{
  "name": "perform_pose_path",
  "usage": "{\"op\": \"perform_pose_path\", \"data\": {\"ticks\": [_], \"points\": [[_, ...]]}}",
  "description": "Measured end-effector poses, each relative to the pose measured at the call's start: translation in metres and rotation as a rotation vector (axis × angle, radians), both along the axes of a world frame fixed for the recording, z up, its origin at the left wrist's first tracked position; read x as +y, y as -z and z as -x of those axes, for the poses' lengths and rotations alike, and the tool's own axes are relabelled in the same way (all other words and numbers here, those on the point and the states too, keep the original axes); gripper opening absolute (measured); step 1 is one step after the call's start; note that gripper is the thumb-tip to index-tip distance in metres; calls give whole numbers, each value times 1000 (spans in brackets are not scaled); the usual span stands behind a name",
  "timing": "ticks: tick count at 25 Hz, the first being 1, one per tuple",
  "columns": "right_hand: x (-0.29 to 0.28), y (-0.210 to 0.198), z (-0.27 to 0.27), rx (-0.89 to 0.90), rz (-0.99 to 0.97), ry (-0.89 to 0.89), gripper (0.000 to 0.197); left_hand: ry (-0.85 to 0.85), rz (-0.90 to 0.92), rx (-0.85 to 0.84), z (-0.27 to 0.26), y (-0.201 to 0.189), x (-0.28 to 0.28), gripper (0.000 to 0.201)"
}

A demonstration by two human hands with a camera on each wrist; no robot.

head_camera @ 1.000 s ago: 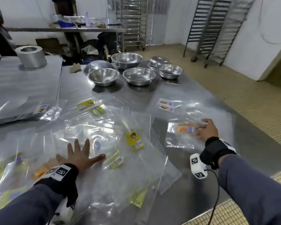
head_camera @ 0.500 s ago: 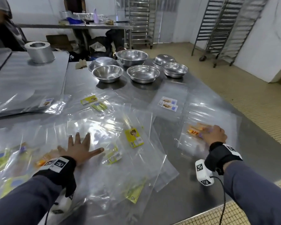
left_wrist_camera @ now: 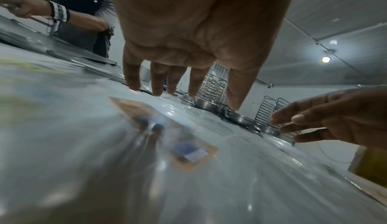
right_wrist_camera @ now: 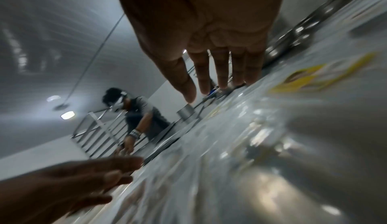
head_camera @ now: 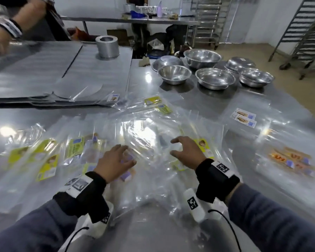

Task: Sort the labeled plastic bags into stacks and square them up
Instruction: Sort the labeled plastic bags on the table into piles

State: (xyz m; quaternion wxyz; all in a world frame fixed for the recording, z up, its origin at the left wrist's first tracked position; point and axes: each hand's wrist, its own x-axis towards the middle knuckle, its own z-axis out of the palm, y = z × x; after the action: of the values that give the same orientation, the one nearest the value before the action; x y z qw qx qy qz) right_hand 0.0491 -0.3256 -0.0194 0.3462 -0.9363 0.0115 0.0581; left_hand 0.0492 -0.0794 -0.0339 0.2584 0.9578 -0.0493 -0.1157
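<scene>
Across the near half of the steel table (head_camera: 171, 82) the labeled plastic bags (head_camera: 149, 135) lie in a loose, overlapping spread, with a small orange-labeled stack (head_camera: 293, 160) already set apart to the right. Both the left hand (head_camera: 115, 160) and the right hand (head_camera: 187, 153) hover just over the middle of the pile, fingers spread and lightly bent, gripping nothing. The film looks thin, limp and slick — likely to slide and cling rather than lift cleanly — so pinching one bag by an edge or corner near its label seems the safest hold.
</scene>
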Motion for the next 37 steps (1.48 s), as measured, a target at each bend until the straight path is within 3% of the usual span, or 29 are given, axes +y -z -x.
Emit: {"op": "perform_pose_path", "data": {"ticks": [3, 6, 8, 13, 16, 19, 21, 23, 26, 29, 31, 33, 35, 37], "points": [[57, 5, -2, 152, 219, -236, 48, -56, 61, 10, 6, 0, 37, 80], [90, 12, -4, 206, 376, -305, 47, -111, 39, 27, 6, 5, 69, 85], [95, 16, -6, 188, 383, -282, 38, -128, -1, 42, 4, 8, 79, 74], [99, 24, -19, 130, 251, -243, 22, -82, -102, 65, -2, 16, 82, 72], [97, 20, -20, 68, 95, -179, 41, -84, -190, 44, -6, 17, 81, 76], [84, 16, -18, 103, 66, 64, 61, -134, -20, 26, -12, 11, 81, 99], [80, 13, -13, 220, 120, 104, 71, -106, 22, 81, -16, 7, 81, 92], [82, 11, -11, 275, 117, 86, 76, -47, 7, 158, -20, 6, 77, 73], [89, 12, -14, 184, -140, 162, 81, -7, 25, 193, -21, 8, 68, 55], [95, 12, -17, 195, -609, 400, 84, -66, 184, 227, -27, 7, 63, 41], [98, 13, -21, 365, -896, 447, 56, -107, 335, 239, -32, 5, 64, 20], [97, 12, -23, 445, -846, 362, 28, -140, 476, 244, -34, 2, 68, 21], [93, 8, -27, 360, -776, 372, 32, -181, 615, 276, -34, -2, 68, 22], [86, 8, -29, 324, -886, 399, 27, -239, 738, 343, -33, -8, 65, 17]]}}
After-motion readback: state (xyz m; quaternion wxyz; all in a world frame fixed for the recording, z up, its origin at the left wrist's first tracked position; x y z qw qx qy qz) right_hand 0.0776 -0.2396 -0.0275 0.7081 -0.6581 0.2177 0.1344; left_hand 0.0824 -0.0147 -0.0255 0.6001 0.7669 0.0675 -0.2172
